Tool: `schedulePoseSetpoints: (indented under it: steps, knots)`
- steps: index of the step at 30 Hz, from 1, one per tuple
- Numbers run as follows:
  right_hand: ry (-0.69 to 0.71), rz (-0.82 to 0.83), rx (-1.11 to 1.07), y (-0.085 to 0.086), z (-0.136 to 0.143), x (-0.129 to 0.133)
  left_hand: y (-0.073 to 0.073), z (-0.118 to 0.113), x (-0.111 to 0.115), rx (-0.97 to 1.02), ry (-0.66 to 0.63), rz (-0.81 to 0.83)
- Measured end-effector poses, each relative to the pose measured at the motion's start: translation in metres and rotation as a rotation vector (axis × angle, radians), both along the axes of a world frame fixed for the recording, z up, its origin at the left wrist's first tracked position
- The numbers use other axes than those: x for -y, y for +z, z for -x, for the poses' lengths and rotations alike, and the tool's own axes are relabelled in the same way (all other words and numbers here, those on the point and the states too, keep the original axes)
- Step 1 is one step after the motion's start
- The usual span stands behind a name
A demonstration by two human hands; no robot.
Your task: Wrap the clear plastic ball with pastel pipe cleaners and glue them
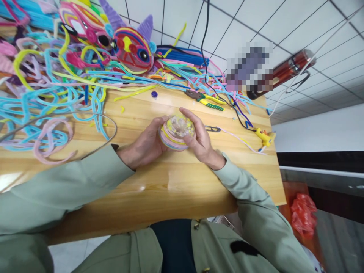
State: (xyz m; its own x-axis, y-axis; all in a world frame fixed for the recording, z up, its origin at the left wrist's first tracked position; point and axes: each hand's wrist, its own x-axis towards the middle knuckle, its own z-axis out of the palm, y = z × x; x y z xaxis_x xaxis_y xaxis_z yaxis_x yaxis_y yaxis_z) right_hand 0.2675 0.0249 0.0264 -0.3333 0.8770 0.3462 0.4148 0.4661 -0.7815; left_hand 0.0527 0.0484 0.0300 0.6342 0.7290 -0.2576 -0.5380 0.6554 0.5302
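Between my two hands is a round, layered piece [178,131] wound in pink, yellow and blue fuzzy stems, with a pale, lumpy, glue-like face turned up. My left hand [149,144] grips its left side, thumb near the top rim. On the right side, my right hand [200,138] is closed round it, with the thumb at its front edge and the fingers over the far rim. The piece is held above the wooden table [170,189]. Just right of my right hand lie small black thread snips [212,129].
Tangled pipe cleaners [54,91] cover the table's left and back. Colourful fuzzy mask-like figures [133,49] stand there too. Green-and-yellow pliers [204,100] lie beyond my hands. A yellow glue gun [264,137] with a cord sits near the right edge, and a red thermos [284,72] behind.
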Motion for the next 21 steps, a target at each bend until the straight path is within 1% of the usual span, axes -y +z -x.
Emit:
schedulePoseSetpoints:
  steps: [5,8,10,12,15,18,21]
  knots:
    - [0.057,-0.091,-0.025,-0.012,0.0,-0.002,0.001,-0.001,0.001,0.001,-0.016,-0.025]
    - [0.065,-0.107,-0.021,-0.016,-0.002,-0.003,0.005,-0.004,0.003,-0.018,0.013,-0.066]
    - [0.068,-0.119,-0.01,-0.014,-0.003,-0.004,0.006,-0.007,0.005,-0.056,0.058,-0.096]
    - [0.049,-0.161,-0.007,-0.007,-0.004,-0.002,0.005,-0.01,0.007,-0.114,0.129,-0.121]
    - [0.001,-0.245,-0.001,0.004,0.001,0.002,0.001,-0.011,0.01,-0.265,0.236,-0.164]
    - [-0.033,-0.259,0.03,0.005,0.01,0.007,-0.005,-0.008,0.013,-0.459,0.284,-0.302]
    - [-0.074,-0.279,0.038,-0.005,0.017,0.009,-0.009,-0.004,0.017,-0.575,0.277,-0.513]
